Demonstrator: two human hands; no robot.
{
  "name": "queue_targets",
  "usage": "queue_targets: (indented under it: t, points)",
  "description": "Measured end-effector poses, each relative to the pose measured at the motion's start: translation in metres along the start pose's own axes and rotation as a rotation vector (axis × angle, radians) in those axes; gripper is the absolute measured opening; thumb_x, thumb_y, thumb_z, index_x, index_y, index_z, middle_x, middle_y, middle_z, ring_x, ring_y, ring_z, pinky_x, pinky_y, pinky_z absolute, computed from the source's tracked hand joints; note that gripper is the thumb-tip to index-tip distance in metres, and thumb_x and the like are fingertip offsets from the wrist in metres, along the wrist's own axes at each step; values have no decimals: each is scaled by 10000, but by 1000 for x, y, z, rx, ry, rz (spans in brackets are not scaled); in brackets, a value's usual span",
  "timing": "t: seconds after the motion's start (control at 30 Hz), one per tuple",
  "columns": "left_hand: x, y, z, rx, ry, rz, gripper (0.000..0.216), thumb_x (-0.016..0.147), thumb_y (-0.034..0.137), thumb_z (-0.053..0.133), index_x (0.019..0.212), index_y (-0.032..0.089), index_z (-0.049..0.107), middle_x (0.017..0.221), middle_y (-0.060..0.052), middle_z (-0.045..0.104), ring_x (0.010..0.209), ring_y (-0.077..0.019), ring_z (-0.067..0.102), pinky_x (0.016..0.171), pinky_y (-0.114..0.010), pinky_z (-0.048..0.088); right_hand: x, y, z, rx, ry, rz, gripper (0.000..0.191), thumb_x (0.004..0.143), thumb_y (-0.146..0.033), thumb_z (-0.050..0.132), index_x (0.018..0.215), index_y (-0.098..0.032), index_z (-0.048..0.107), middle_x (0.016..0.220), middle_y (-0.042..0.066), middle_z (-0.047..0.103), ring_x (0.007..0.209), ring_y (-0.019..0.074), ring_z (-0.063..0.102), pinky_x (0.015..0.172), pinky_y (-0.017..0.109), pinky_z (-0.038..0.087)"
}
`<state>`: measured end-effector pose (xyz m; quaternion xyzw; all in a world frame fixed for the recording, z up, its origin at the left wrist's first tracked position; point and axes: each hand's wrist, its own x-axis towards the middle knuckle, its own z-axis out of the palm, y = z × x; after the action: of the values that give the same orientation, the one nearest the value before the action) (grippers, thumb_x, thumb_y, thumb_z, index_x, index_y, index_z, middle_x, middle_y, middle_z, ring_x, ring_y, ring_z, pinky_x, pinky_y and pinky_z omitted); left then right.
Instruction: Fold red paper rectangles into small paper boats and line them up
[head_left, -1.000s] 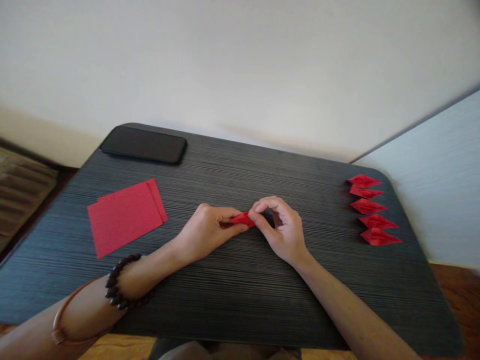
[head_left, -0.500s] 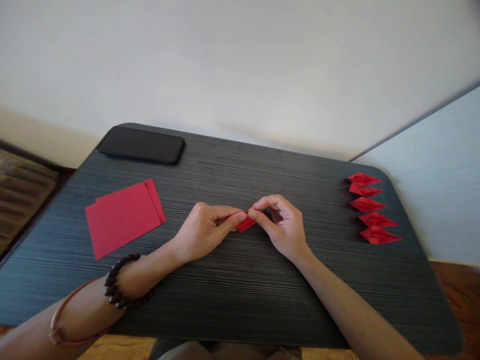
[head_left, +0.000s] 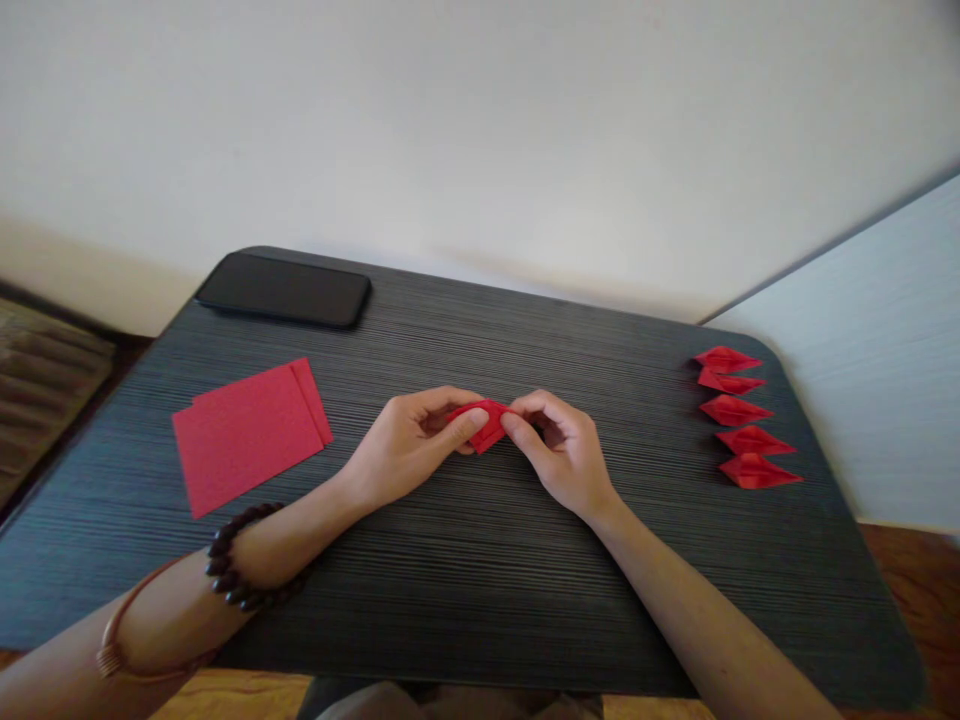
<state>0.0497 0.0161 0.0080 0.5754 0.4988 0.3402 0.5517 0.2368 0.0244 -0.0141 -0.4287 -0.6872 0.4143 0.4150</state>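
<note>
- Centrally, two bare hands meet over a dark, fine-striped desk (head_left: 480, 600), both pinching one small folded piece of red paper (head_left: 484, 420) between them.
- The left hand (head_left: 409, 445) has thumb and forefinger closed on the left end of the folded paper; its other fingers curl loosely underneath.
- The right hand (head_left: 566, 450) has its fingertips closed on the paper's right end, the palm turned partly inward.
- The folded paper is held just above the desk surface, directly between the two sets of fingertips; whether it touches the desk cannot be told.
- A dark beaded bracelet (head_left: 240, 560) circles the left wrist, and a thin reddish bangle (head_left: 124, 640) sits further up that forearm.
- Well to the left of the left hand lies a small stack of flat red paper sheets (head_left: 251, 435), slightly fanned.
- Beyond those sheets, at the far left corner of the desk, a black phone (head_left: 285, 290) lies flat, screen dark.
- Well to the right of the right hand, near the desk's edge, five finished red folded shapes (head_left: 739, 415) sit in a neat column, each pointed toward the right.
- Behind the desk rises a plain pale wall (head_left: 480, 130).
</note>
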Motion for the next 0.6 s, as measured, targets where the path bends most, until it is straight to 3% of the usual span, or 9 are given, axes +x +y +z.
queue_targets:
  t: [0.37,0.6]
  points:
    - [-2,2,1,77,12,-9,222,815,345,627,934,193,738,917,-8,744,870,-182,681,809,-254,538,0,-6,-1,-110,-79,-99,101,870,-243,543,793,-203,593,721,-1,592,660,124,542,624,279,441]
    - [0,-1,1,15,-59,-65,261,793,353,651,974,172,703,894,-21,738,801,-158,679,741,-233,540,0,-3,1,-39,-31,-74,42,855,-242,571,838,-208,588,761,-1,592,677,121,551,635,274,463]
